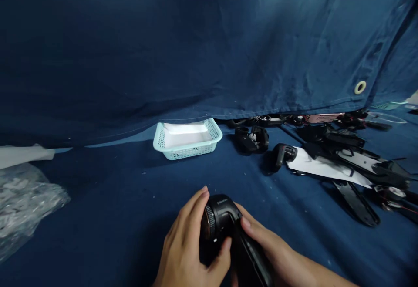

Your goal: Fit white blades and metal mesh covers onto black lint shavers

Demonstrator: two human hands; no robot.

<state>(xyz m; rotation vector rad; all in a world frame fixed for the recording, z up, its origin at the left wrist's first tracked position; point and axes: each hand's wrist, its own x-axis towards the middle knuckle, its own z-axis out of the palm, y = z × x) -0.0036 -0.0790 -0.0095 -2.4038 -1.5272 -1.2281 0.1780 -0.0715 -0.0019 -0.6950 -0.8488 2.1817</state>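
Note:
I hold a black handheld device (225, 212) with a bent neck, a round head and a long handle; its exact kind is unclear. Small light lettering shows on top of the head. My left hand (187, 241) curves around the head's ribbed, copper-edged ring, fingers over its left side and thumb underneath. Wrapped around the handle is my right hand (271, 243), its thumb lying along the neck. The handle's lower end runs out of view at the bottom edge.
A light-blue basket (187, 150) lined with white stands ahead. To the right lie black casing parts (251, 139), a black angled head (282, 154), white paper (321, 167) and a long black shell (357, 204). Clear plastic bagging (29, 204) sits left. A blue curtain (196, 47) hangs behind.

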